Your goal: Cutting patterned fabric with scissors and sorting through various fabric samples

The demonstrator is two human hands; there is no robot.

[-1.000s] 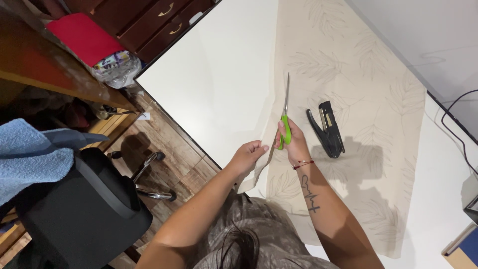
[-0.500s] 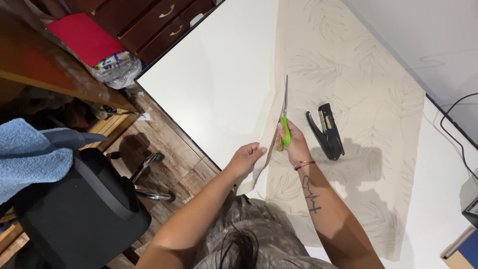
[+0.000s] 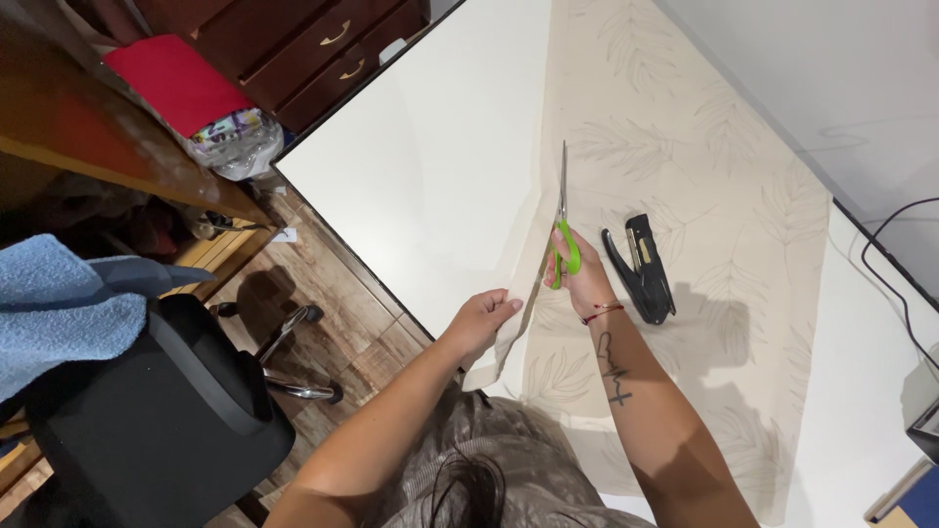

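White and broad, the bench (image 3: 411, 166) fills the head view, with a long beige sheet printed with pale leaves (image 3: 685, 196) spread along it, a black stapler (image 3: 641, 269) lying on the sheet, and a black chair (image 3: 147, 411) and wooden drawers (image 3: 313, 39) off to the left. The right hand (image 3: 582, 279) has its fingers closed through the green handles of the scissors (image 3: 562, 225), blades pointing up the sheet's left margin, while the left hand (image 3: 479, 323) pinches the narrow strip (image 3: 509, 313) already freed at the near end. Judging by this, the cut looks only begun: a short stretch near the person is parted, and most of the sheet's length ahead of the blades remains whole.
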